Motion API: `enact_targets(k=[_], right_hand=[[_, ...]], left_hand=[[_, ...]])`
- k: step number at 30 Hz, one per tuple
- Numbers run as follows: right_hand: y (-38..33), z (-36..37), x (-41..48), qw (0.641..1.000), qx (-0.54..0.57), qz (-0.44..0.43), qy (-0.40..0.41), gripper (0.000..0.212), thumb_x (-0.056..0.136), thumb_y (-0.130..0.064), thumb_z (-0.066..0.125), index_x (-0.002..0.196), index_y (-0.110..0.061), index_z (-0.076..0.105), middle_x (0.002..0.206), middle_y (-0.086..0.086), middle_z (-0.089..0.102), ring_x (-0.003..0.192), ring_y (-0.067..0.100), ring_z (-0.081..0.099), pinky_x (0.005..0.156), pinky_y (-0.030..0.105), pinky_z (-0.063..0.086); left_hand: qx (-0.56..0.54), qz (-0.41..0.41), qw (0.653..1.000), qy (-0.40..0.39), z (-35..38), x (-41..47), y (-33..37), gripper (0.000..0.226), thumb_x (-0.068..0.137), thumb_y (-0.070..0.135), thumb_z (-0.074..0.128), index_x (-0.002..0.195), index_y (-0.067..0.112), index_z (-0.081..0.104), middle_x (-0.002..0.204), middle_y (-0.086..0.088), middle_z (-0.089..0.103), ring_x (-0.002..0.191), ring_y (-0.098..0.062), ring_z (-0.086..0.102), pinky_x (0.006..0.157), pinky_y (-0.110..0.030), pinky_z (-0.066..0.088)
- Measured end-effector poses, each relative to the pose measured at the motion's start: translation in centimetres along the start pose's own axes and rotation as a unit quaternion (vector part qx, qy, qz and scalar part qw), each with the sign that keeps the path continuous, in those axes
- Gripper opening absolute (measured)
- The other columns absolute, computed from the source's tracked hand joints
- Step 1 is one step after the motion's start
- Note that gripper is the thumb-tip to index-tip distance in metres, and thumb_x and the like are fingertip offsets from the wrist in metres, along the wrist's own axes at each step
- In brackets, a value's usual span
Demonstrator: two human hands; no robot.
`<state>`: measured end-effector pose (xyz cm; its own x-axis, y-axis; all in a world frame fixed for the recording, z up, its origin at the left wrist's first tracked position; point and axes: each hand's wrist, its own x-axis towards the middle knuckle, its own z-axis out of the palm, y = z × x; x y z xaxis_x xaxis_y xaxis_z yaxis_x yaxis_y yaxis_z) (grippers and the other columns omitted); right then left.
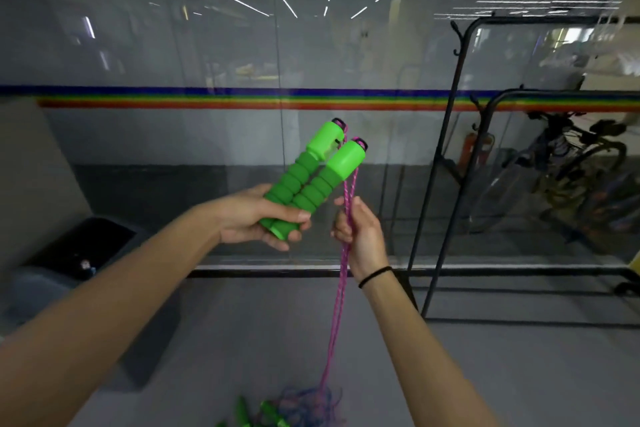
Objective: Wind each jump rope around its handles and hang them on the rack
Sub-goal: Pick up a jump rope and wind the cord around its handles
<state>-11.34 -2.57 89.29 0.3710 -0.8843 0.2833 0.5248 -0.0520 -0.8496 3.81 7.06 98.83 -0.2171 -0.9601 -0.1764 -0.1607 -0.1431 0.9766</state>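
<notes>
Green handles (310, 180) gripped by left hand (256, 218) — right hand (360, 232) pinches pink rope (341, 274)

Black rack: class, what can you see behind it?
Behind the black rack stands a glass wall with a rainbow stripe; a bicycle shows through it. Reflections blur whatever lies farther back.

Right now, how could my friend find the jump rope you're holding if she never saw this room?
Find the rainbow stripe on the glass wall. Just below it, the left hand grips two bright green handles side by side, while the right hand holds their pink cord. It's the only rope lifted up; the others lie tangled on the floor.
</notes>
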Motion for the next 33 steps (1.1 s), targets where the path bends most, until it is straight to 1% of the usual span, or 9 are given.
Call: enact_targets(k=[4,10,12,14,17,22,24,29,33], right_hand=[[1.4,1.5,-1.8,0.947,-0.313,-0.012,-0.065,0.031,0.099,-0.028,0.03,0.089,-0.016,0.056,0.053,0.001,0.041,0.043,0.008,0.039,0.043,0.023,0.039],[-5.6,6.3,-3.9,0.588,-0.742,-0.01,-0.322,0.032,0.097,-0.027,0.036,0.116,-0.006,0.052,0.116,0.025,0.058,0.106,0.038,0.056,0.082,0.036,0.044],[-9.2,8.8,-3.8,0.518,-0.767,-0.055,-0.374,0.033,0.097,-0.029,0.038,0.112,-0.006,0.055,0.114,0.021,0.06,0.102,0.034,0.057,0.076,0.032,0.04],[-12.1,10.6,-2.4,0.491,-0.772,-0.094,-0.393,0.029,0.095,-0.032,0.042,0.1,-0.01,0.061,0.091,0.013,0.064,0.082,0.027,0.055,0.069,0.028,0.036],[-14.7,10.7,1.1,0.534,-0.729,-0.119,-0.411,0.026,0.088,-0.037,0.056,0.078,-0.016,0.068,0.063,-0.007,0.061,0.061,0.007,0.052,0.062,0.021,0.039],[-13.9,7.0,2.6,0.874,-0.317,0.047,-0.365,0.01,0.068,-0.007,0.067,0.064,-0.016,0.069,0.047,-0.012,0.063,0.044,-0.004,0.055,0.046,0.008,0.044],[-11.9,6.0,2.6,0.94,-0.15,0.084,-0.295,0.022,0.065,0.002,0.06,0.056,-0.016,0.07,0.047,-0.008,0.064,0.043,0.0,0.058,0.042,0.013,0.047],[-8.2,5.1,2.8,0.932,-0.254,0.088,-0.243,0.033,0.098,-0.022,0.034,0.07,-0.013,0.049,0.041,-0.01,0.038,0.034,0.002,0.025,0.033,0.011,0.02],[-8.7,4.8,1.9,0.872,-0.424,0.013,-0.245,0.028,0.096,-0.026,0.041,0.082,-0.01,0.058,0.051,-0.004,0.038,0.036,0.0,0.032,0.038,0.011,0.027]], left_hand=[[0.003,0.033,0.997,0.065,-1.2,-1.2,2.3,0.053,0.052,0.026,0.084,0.097,0.011,0.061,0.075,-0.001,0.067,0.061,-0.011,0.064,0.05,-0.025,0.055],[0.26,-0.003,0.952,0.163,-2.9,-2.1,2.7,0.019,0.078,-0.001,0.067,0.087,0.013,0.058,0.072,-0.005,0.058,0.056,-0.013,0.059,0.051,-0.028,0.057],[0.427,0.011,0.891,0.153,-3.0,-2.3,2.7,0.018,0.078,0.002,0.064,0.09,0.013,0.058,0.072,-0.009,0.059,0.057,-0.019,0.06,0.046,-0.022,0.051],[0.62,0.025,0.776,0.112,-2.7,-2.7,2.8,0.011,0.076,0.01,0.061,0.085,0.015,0.06,0.079,-0.01,0.065,0.071,-0.024,0.065,0.053,-0.024,0.045],[0.699,0.049,0.711,0.051,-2.3,-3.2,2.7,0.007,0.076,0.017,0.06,0.079,0.021,0.056,0.075,0.002,0.064,0.074,-0.016,0.061,0.06,-0.03,0.043],[0.418,0.156,0.895,0.021,-3.3,-4.2,3.9,0.029,0.073,0.003,0.074,0.069,0.027,0.057,0.058,0.015,0.056,0.054,0.0,0.05,0.053,-0.014,0.039],[0.283,0.164,0.944,0.042,-3.2,-4.1,3.5,0.021,0.072,0.0,0.074,0.075,0.018,0.064,0.064,0.007,0.063,0.062,-0.005,0.059,0.058,-0.018,0.049],[0.043,0.134,0.974,0.178,-3.2,-2.5,2.5,0.016,0.074,0.004,0.069,0.088,0.011,0.065,0.077,-0.001,0.074,0.066,-0.014,0.065,0.059,-0.032,0.06],[0.118,0.095,0.947,0.283,-4.2,-1.8,2.4,0.011,0.077,0.01,0.071,0.085,0.012,0.065,0.077,-0.006,0.069,0.056,-0.012,0.063,0.056,-0.031,0.06]])
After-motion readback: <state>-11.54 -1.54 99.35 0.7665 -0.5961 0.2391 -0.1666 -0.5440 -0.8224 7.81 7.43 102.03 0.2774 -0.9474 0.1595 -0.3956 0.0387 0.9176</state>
